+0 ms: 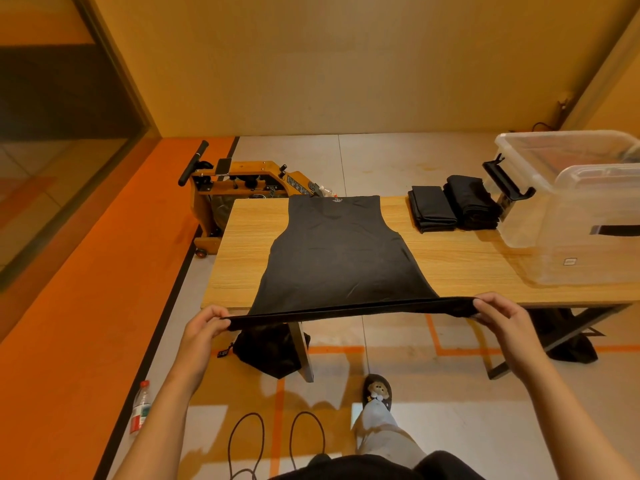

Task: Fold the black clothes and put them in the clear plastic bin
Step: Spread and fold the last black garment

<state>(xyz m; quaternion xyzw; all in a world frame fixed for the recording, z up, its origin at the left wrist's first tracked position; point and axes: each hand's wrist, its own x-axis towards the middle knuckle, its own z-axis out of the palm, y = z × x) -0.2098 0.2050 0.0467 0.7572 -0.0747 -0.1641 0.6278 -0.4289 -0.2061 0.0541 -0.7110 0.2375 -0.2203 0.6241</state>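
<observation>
Left hand [207, 323] and right hand [495, 308] each pinch a hem corner; the black tank top [341, 251] runs lengthwise straight away from them.

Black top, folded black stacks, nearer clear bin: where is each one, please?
black top [341, 258]: head view, middle of the flat cloth.
folded black stacks [433, 209]: head view, top of the left stack.
nearer clear bin [575, 244]: head view, its side wall.

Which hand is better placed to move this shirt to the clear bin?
Probably right: the right hand pinches the black sleeveless shirt nearest the clear plastic bin; the left hand holds the opposite corner.
</observation>
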